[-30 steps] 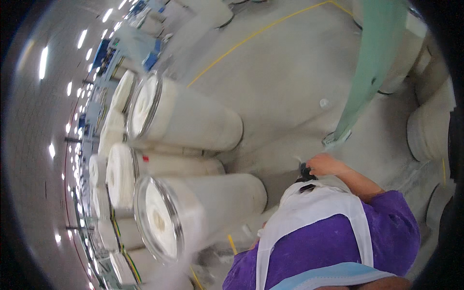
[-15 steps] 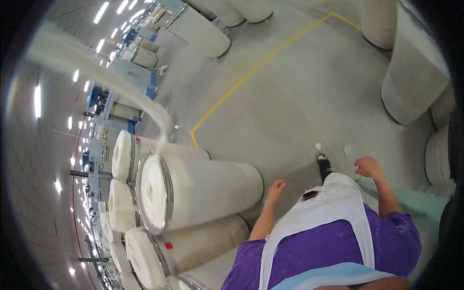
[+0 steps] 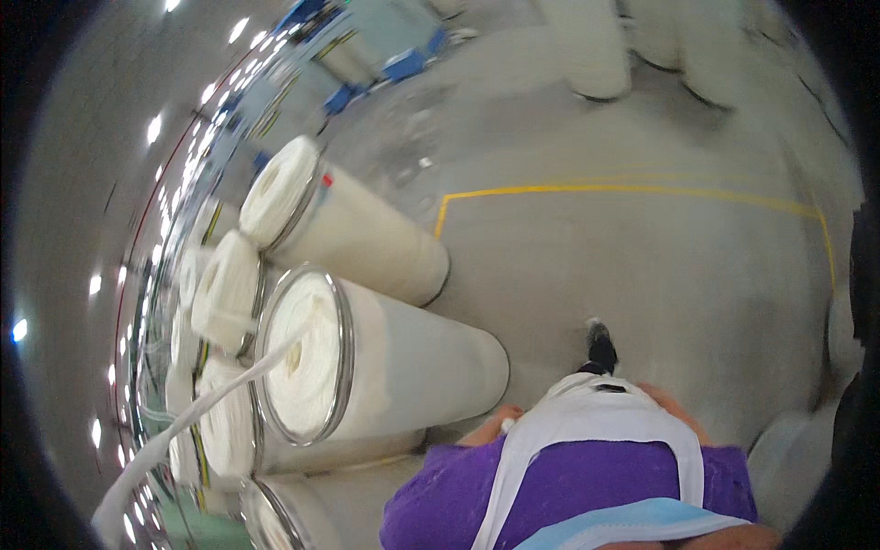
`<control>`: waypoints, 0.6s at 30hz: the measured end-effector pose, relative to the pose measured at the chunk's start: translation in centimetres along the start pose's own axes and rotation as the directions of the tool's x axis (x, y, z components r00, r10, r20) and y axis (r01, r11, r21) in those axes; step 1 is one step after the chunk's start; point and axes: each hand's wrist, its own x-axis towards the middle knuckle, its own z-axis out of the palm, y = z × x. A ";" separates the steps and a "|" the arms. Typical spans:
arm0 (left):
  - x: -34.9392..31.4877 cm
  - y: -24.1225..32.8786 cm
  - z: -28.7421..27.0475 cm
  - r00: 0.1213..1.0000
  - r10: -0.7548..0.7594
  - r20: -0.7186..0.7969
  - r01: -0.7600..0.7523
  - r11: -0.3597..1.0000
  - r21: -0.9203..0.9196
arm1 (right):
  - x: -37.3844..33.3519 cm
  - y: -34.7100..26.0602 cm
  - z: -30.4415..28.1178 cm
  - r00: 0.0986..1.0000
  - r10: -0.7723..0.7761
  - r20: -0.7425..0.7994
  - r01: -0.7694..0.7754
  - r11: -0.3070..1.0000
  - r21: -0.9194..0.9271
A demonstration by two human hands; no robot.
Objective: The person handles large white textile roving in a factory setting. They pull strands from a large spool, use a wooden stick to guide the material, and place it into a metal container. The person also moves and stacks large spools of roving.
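Observation:
My left hand (image 3: 506, 423) is low at my left side, partly covered by my white apron (image 3: 596, 417). A small white patch shows beside its fingers, too blurred to name. My right hand (image 3: 653, 394) is by the apron's right edge, its fingers hidden behind it. Nearest my left hand is a tall white can (image 3: 422, 353) with a metal rim, full of coiled white fibre sliver (image 3: 298, 367). From its top a thick strand of sliver (image 3: 206, 403) runs to the lower left. Neither hand touches the can.
More sliver-filled cans (image 3: 362, 225) crowd the left side. A yellow line (image 3: 587, 189) crosses the grey floor (image 3: 550, 275) ahead. Tall cans (image 3: 587, 46) stand at the far right, pale blue machines (image 3: 367, 37) at the far left. My dark shoe (image 3: 600, 348) shows below me.
The view has swung round to the right. Both hands have dropped back from ahead of my body to beside the apron. The sliver strand now trails to the lower left instead of the upper left.

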 end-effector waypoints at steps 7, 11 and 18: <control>16.8 10.7 -17.5 0.992 0.127 0.025 -0.126 0.907 0.401 | 8.0 0.9 -18.3 0.917 0.261 -0.302 -0.244 0.965 0.095; 22.8 20.0 -30.1 0.975 -0.083 -0.204 0.059 0.991 -0.121 | 14.0 -2.8 -28.7 0.923 0.153 -0.353 -0.073 0.970 0.230; 28.7 24.6 -53.5 0.824 -0.177 -0.538 -0.009 0.946 -0.324 | 32.3 -6.8 -48.1 0.950 -0.087 -0.299 0.011 0.969 -0.246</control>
